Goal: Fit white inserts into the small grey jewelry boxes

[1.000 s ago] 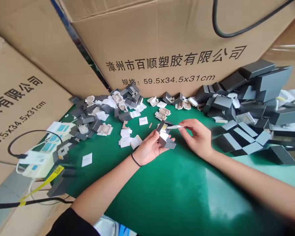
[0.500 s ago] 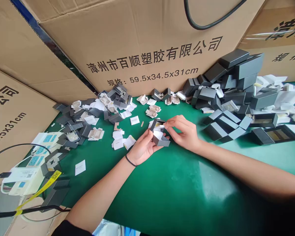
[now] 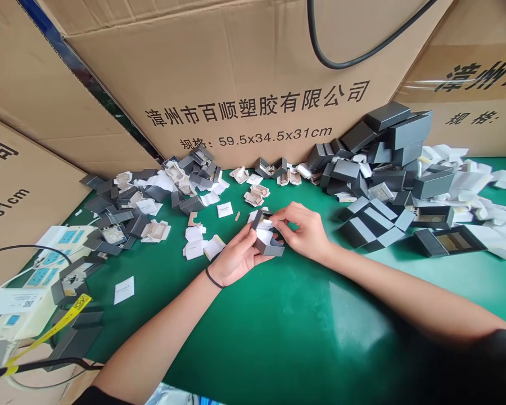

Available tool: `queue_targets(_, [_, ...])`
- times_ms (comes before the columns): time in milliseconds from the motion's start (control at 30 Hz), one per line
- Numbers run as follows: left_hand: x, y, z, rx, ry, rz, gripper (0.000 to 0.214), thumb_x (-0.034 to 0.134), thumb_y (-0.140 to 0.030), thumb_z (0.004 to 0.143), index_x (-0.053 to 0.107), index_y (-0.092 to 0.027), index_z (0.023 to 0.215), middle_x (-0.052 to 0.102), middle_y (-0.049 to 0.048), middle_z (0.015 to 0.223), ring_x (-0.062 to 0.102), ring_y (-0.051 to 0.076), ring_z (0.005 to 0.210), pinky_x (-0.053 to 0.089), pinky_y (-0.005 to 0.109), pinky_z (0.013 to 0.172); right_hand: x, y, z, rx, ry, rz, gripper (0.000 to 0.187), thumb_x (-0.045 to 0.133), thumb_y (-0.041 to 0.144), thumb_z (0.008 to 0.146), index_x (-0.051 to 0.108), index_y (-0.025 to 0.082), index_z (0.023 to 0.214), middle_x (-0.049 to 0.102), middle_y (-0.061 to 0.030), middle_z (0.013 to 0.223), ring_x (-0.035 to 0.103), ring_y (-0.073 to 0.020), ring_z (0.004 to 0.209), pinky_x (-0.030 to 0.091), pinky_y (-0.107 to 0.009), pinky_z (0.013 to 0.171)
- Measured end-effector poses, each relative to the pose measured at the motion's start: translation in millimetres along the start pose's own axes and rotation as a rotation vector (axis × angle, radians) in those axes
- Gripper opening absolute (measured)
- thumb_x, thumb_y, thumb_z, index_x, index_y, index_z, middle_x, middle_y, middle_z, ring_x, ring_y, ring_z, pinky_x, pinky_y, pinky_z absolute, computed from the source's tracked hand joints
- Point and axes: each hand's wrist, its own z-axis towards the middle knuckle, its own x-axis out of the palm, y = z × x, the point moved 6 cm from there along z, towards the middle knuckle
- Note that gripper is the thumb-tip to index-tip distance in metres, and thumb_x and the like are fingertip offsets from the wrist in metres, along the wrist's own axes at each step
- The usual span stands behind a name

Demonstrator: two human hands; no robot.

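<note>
My left hand (image 3: pixel 234 256) is closed around a small dark grey gift box (image 3: pixel 271 248), holding it above the table. The box's lid stands up, and a white lining (image 3: pixel 265 225) shows inside. At the box's upper right, my right hand (image 3: pixel 302 229) has thumb and forefinger pinched together at the lining. Whatever is between those fingertips is too small to make out. Just left of the box, white folded paper inserts (image 3: pixel 195 247) lie on the green table (image 3: pixel 253 332). A small white printed card (image 3: pixel 225 210) lies behind them.
A high heap of dark boxes (image 3: pixel 398 129) and white paper inserts (image 3: pixel 468 174) stands at right. Another pile of opened boxes (image 3: pixel 126 216) lies left. Large cardboard cartons (image 3: pixel 253 67) wall the back. Power strips (image 3: pixel 50 270) and cables run along the left edge.
The view has shifted slightly, so the scene sits a little further left. My right fingertips have moved deeper to the box's lining. My left hand keeps its hold.
</note>
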Motion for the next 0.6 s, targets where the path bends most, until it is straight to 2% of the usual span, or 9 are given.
queue_targets(133, [-1.7, 0.8, -0.9, -0.007, 0.006, 0.025, 0.035, 0.047, -0.028, 0.091, 0.047, -0.031, 0.126, 0.058, 0.0048, 0.119, 0.055, 0.023, 0.112, 0.048, 0.048, 0.091, 0.9, -2.5, 2.8, 0.025, 0.039, -0.013, 0.011, 0.054, 0.015, 0.081, 0.061, 0.02, 0.074, 0.066, -0.0007, 0.071, 0.053, -0.0145, 0.063, 0.046, -0.031, 0.068])
queue_targets(300, [-3.7, 2.5, -1.6, -0.015, 0.01, 0.083, 0.037, 0.048, -0.031, 0.089, 0.046, -0.031, 0.126, 0.06, 0.0056, 0.113, 0.06, 0.023, 0.102, 0.057, 0.039, 0.073, 0.4, -4.5, 3.3, 0.05, 0.025, -0.044, 0.007, 0.054, 0.02, 0.082, 0.057, 0.022, 0.075, 0.06, -0.0037, 0.083, 0.053, -0.0175, 0.081, 0.047, -0.03, 0.068])
queue_targets(400, [-3.2, 2.5, -1.6, -0.044, 0.043, 0.1, 0.037, 0.05, -0.032, 0.088, 0.047, -0.03, 0.125, 0.062, 0.0057, 0.107, 0.062, 0.022, 0.098, 0.058, 0.036, 0.069, 2.7, -11.1, 1.0, 0.131, 0.017, -0.057, 0.006, 0.058, 0.023, 0.078, 0.052, 0.022, 0.08, 0.055, -0.0033, 0.085, 0.053, -0.017, 0.078, 0.047, -0.03, 0.065])
queue_targets(500, [-5.3, 3.2, -0.5, -0.095, 0.067, 0.084, 0.038, 0.049, -0.034, 0.089, 0.047, -0.028, 0.126, 0.064, 0.0067, 0.107, 0.064, 0.021, 0.094, 0.057, 0.03, 0.065, 4.1, -14.4, 2.4, 0.204, 0.078, -0.048, 0.011, 0.058, 0.024, 0.077, 0.051, 0.022, 0.086, 0.054, -0.0017, 0.08, 0.053, -0.0164, 0.072, 0.048, -0.03, 0.063])
queue_targets(600, [-9.7, 5.9, 1.8, -0.158, 0.07, 0.03, 0.043, 0.043, -0.039, 0.091, 0.045, -0.022, 0.13, 0.067, 0.0105, 0.101, 0.067, 0.02, 0.085, 0.052, 0.02, 0.052, 2.0, -4.5, 10.0, 0.16, 0.236, -0.03, 0.012, 0.058, 0.024, 0.078, 0.058, 0.021, 0.09, 0.058, -0.0037, 0.09, 0.057, -0.0184, 0.081, 0.05, -0.032, 0.066])
